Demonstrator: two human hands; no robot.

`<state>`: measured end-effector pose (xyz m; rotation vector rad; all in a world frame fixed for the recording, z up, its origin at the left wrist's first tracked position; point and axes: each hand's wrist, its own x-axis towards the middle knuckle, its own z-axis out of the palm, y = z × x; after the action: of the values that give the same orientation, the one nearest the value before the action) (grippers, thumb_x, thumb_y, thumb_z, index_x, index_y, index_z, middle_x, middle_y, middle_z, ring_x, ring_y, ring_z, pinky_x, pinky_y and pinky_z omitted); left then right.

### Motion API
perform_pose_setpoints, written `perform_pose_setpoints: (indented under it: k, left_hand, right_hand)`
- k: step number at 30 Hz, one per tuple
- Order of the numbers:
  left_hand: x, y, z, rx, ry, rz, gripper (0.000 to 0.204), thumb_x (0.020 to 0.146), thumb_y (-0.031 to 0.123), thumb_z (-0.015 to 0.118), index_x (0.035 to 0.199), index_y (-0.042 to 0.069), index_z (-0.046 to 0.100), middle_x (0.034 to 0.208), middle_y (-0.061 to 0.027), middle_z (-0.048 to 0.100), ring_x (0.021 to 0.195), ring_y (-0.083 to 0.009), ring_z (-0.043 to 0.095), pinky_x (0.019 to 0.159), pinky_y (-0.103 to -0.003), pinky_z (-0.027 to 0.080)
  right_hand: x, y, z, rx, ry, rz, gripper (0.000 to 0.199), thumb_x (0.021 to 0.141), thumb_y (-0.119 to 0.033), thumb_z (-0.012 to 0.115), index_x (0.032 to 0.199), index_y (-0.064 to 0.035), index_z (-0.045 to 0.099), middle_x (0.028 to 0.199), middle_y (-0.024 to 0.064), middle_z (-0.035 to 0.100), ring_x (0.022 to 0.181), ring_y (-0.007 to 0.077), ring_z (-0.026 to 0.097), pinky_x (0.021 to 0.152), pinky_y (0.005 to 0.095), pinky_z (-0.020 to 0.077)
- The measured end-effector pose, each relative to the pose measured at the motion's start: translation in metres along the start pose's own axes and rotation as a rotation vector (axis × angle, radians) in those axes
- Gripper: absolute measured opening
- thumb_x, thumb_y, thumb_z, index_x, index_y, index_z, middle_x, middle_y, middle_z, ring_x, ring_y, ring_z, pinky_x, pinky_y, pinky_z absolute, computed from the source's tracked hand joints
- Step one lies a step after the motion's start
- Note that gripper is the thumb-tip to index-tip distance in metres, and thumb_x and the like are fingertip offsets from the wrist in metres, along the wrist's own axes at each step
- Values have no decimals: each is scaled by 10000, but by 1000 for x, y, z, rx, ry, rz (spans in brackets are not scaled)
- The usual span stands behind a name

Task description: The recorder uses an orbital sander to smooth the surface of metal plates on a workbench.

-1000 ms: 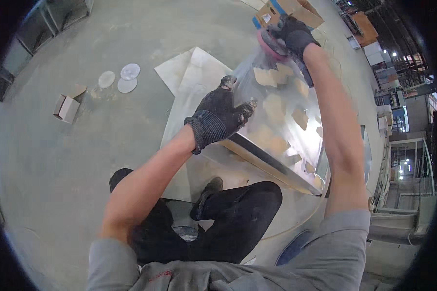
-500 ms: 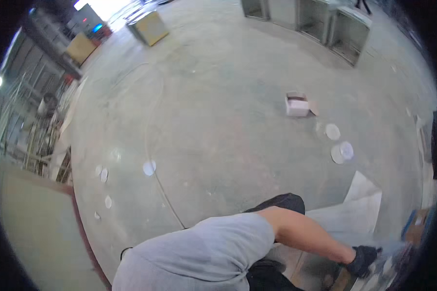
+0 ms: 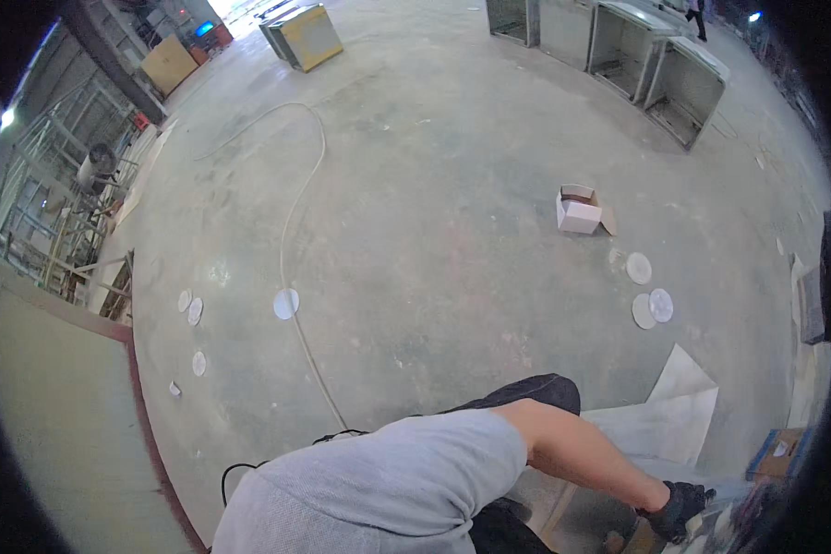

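Showing near a cardboard box [image 3: 779, 454], the black-gloved left hand [image 3: 678, 511] has fingers whose state I cannot tell; 3 pale discs [image 3: 661, 305] lie clustered on the floor [image 3: 452, 231].

Left arm [image 3: 582, 448]: extended, sloping from the sleeve [image 3: 471, 448] at lower centre down toward the lower right corner. Skin is bare from sleeve end to wrist [image 3: 654, 497]. Left hand [image 3: 679, 511]: covered by a dark glove, set low near the right rim, the wrist roughly in line with the forearm. Individual fingers are too small and dark to separate; grip is undetermined. Torso [image 3: 342, 489]: grey-shirted, lying across the lower edge. Leg [image 3: 545, 390]: dark-clad, showing above the arm.
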<state>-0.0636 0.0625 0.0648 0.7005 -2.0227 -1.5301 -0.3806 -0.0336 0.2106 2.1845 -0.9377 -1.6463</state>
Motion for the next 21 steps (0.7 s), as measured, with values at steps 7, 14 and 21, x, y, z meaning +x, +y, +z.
perform_pose_setpoints:
  k: [7,14,21]
  left_hand:
    - [17,-26,14,148,123,85,1270,593,489,801,1470,-150,141,1313,-346,493,1163,-430,528,988,-443,449]
    - [45,-56,32,184,47,176,1377,507,554,859,1464,-135,147,1268,-322,524,1105,-399,554,959,-431,464]
    - [9,-23,-5,-248,-190,117,1258,437,395,947,1421,-26,285,1183,-254,564,982,-368,590,861,-425,503]
  right_hand:
    - [11,-1,-17,440,214,-187,457,997,-381,393,1348,-94,451,1394,120,471,1278,252,447,1097,450,350]
    - [-8,-4,-20,899,401,-358,411,991,-343,406,1282,-66,493,1335,132,513,1228,266,484,1064,480,380]
    - [-10,-5,-31,1351,590,-558,372,986,-306,420,1217,-38,536,1276,145,555,1177,280,521,1031,510,409]
